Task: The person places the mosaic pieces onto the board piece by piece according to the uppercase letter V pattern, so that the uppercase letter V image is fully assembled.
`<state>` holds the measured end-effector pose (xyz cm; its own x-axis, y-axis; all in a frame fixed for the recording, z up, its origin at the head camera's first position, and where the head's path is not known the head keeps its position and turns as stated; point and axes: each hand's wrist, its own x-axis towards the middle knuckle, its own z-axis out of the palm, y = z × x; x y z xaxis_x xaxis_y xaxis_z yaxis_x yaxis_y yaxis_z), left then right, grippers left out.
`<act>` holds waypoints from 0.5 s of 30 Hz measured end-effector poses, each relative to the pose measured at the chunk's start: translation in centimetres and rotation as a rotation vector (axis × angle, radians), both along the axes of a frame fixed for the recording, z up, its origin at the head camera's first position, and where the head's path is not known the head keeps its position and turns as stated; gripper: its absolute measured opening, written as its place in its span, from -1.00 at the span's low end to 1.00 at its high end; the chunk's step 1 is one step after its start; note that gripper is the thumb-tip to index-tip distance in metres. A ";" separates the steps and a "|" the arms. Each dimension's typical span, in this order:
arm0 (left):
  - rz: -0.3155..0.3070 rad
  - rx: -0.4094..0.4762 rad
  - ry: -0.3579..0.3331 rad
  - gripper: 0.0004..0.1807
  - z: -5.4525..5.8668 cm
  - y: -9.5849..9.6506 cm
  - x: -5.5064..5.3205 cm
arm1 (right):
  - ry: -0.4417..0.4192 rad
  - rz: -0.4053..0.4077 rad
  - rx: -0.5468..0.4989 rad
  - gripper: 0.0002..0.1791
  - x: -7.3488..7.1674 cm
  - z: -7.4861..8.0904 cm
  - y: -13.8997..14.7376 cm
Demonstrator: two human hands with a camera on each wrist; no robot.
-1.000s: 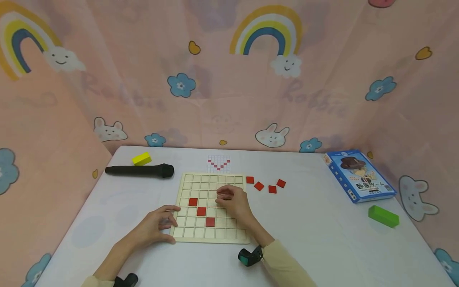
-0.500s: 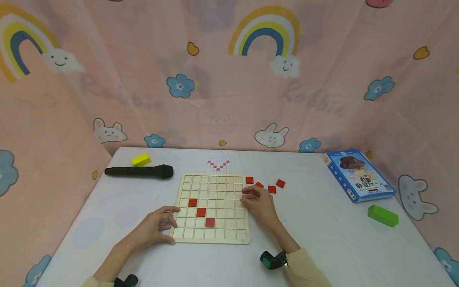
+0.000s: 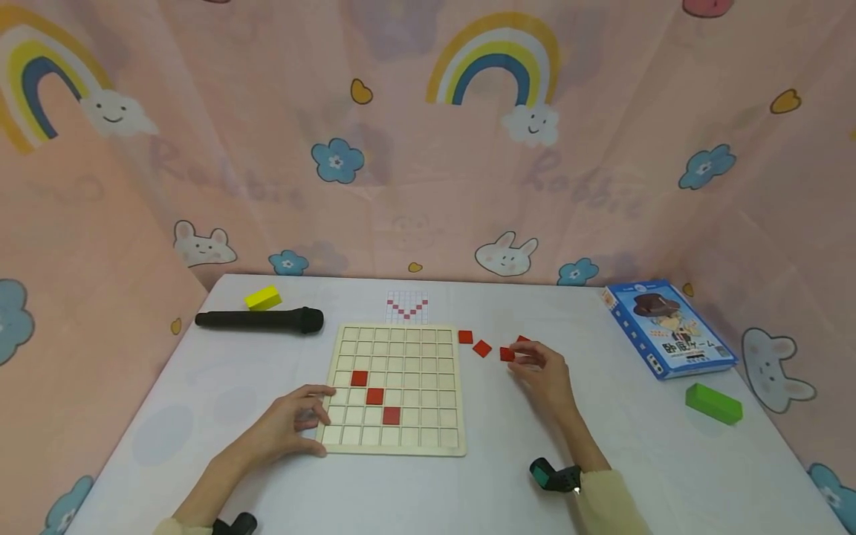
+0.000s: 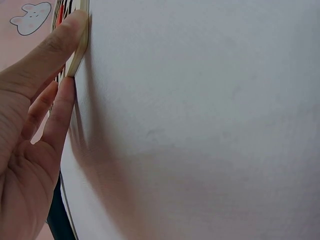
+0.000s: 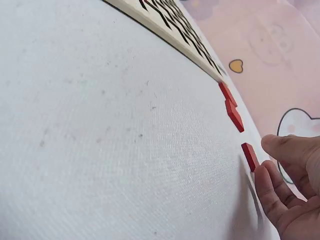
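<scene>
A cream grid board (image 3: 428, 449) lies on the white table, with three red square tiles (image 3: 375, 396) set in its cells along a diagonal. My left hand (image 3: 294, 423) touches the board's left edge with extended fingers and thumb. The left wrist view shows its fingertips against the board's rim (image 4: 75, 62). Several loose red tiles (image 3: 482, 348) lie right of the board. My right hand (image 3: 545, 375) is over the right-hand ones, thumb and fingers parted, fingertips right at a red tile (image 5: 250, 157). Another tile (image 3: 524, 339) behind is partly hidden by the fingers.
A small printed grid with a red V pattern (image 3: 406, 305) lies behind the board. At the back left are a black microphone (image 3: 261, 320) and a yellow block (image 3: 264, 298). A blue game box (image 3: 669, 327) and a green block (image 3: 713, 403) stand on the right.
My right hand has moved from above the board rightward to the loose red tiles. My left hand stays at the board's left edge, and the three tiles on the board have not moved.
</scene>
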<state>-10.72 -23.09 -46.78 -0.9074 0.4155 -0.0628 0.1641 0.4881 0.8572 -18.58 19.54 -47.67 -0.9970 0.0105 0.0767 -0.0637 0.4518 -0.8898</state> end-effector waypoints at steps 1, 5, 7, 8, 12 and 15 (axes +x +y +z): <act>0.001 -0.001 -0.002 -0.61 -0.1 0.0 0.0 | -0.003 -0.010 0.017 -0.65 -0.1 -0.1 0.1; -0.001 0.002 -0.006 -0.61 -0.3 -0.1 0.0 | -0.016 -0.025 0.065 -0.63 -0.5 -0.3 0.1; 0.001 -0.003 -0.006 -0.60 -0.3 -0.1 0.0 | -0.019 -0.025 0.077 -0.63 -0.7 -0.4 0.1; -0.003 -0.004 -0.001 -0.60 -0.3 -0.1 0.0 | -0.019 -0.023 0.081 -0.62 -0.8 -0.5 0.1; 0.003 -0.009 -0.004 -0.60 -0.2 0.0 0.0 | -0.018 -0.025 0.101 -0.61 -1.0 -0.6 0.1; 0.011 -0.007 -0.018 -0.61 0.0 0.0 0.1 | -0.017 -0.030 0.119 -0.62 -1.1 -0.7 0.0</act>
